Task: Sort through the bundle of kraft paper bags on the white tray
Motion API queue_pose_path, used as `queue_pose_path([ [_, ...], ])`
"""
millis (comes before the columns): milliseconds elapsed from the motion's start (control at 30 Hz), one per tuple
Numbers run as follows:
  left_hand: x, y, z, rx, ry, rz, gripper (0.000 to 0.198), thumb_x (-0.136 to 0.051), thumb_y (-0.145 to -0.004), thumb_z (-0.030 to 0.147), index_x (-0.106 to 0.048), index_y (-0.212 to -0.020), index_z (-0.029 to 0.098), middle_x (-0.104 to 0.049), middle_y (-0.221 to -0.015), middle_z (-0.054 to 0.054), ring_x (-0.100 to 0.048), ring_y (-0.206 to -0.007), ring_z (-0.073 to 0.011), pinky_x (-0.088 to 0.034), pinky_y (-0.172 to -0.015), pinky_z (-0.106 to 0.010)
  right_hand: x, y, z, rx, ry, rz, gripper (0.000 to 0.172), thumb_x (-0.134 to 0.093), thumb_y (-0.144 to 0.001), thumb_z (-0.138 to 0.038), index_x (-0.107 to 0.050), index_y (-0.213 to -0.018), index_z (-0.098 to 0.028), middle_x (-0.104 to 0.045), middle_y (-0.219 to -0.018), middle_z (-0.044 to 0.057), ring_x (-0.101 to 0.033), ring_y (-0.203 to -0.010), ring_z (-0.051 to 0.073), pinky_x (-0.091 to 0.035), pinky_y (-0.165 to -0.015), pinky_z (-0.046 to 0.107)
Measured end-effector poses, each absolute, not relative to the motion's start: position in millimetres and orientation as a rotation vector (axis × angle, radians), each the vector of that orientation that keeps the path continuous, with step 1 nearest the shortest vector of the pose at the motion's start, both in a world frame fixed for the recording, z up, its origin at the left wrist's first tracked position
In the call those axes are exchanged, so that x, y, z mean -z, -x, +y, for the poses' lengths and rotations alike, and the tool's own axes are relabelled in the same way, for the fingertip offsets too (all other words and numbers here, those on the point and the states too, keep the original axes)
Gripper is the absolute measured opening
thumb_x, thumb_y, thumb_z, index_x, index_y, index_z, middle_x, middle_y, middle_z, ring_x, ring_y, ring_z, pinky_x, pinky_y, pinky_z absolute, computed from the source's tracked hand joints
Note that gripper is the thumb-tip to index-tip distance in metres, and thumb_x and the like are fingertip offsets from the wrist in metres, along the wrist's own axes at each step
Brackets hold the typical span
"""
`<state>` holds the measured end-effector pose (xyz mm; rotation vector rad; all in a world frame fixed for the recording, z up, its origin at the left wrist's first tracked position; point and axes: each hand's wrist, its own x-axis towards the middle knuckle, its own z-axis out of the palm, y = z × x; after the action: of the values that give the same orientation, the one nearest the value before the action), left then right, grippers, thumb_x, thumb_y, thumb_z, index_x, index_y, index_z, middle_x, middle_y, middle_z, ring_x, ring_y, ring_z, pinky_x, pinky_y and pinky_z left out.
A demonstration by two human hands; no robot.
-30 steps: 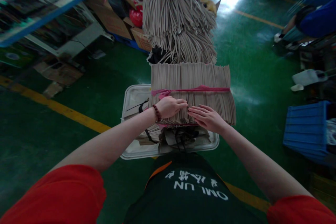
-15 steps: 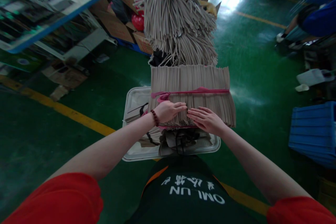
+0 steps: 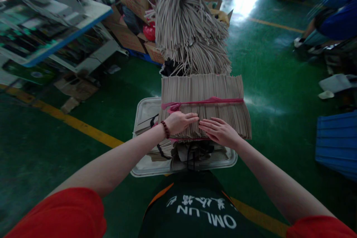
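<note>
A thick bundle of grey-beige strips (image 3: 217, 87), tied with a pink band (image 3: 206, 101), lies on top of other bundles in a white tray (image 3: 145, 106). My left hand (image 3: 181, 122) rests flat on the near part of the bundle, a beaded bracelet at its wrist. Facing it, my right hand (image 3: 219, 130) also lies flat there, fingers stretched toward the left fingertips. Neither hand grips anything. Smaller bundles with black ties (image 3: 164, 150) show below the left wrist.
Beyond the bundle stands a heap of long grey strips (image 3: 192, 26). Cardboard boxes (image 3: 129, 39) and a blue-edged workbench (image 3: 69, 35) are at the left. A blue crate (image 3: 336, 143) sits at right; a person's leg (image 3: 309, 33) shows farther back.
The view has shifted a little, so the tray and bundle appear slightly lower. Both hands stay in the same place on the bundle.
</note>
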<state>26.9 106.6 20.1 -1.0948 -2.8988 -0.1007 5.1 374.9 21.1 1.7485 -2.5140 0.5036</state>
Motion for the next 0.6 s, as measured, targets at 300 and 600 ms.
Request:
queue_pose_path([
  [300, -19.4, -29.5, 105.2, 0.052, 1.125, -2.901, 0.04, -0.044, -0.096, 0.024, -0.052, -0.133, 0.034, -0.053, -0.137, -0.005, -0.066, -0.073, -0.0128, -0.046, -0.063, -0.026, -18.4, -4.9, 375.4, -0.487, -1.771, -2.525, 0.057, -0.046, -0.096, -0.022, -0.027, -0.148, -0.032, -0.038, -0.149, -0.003, -0.038, -0.136, 0.016, -0.031, -0.114, 0.043],
  [600, -23.5, -34.2, 106.0, 0.023, 1.099, -2.924, 0.041, -0.045, -0.095, 0.027, -0.049, -0.135, 0.036, -0.049, -0.142, -0.003, -0.065, -0.069, -0.0124, -0.044, -0.06, -0.026, -21.3, -4.4, 375.0, -0.48, -1.789, -2.525, 0.059, -0.047, -0.095, -0.021, -0.025, -0.149, -0.032, -0.039, -0.149, -0.002, -0.038, -0.136, 0.017, -0.032, -0.113, 0.043],
])
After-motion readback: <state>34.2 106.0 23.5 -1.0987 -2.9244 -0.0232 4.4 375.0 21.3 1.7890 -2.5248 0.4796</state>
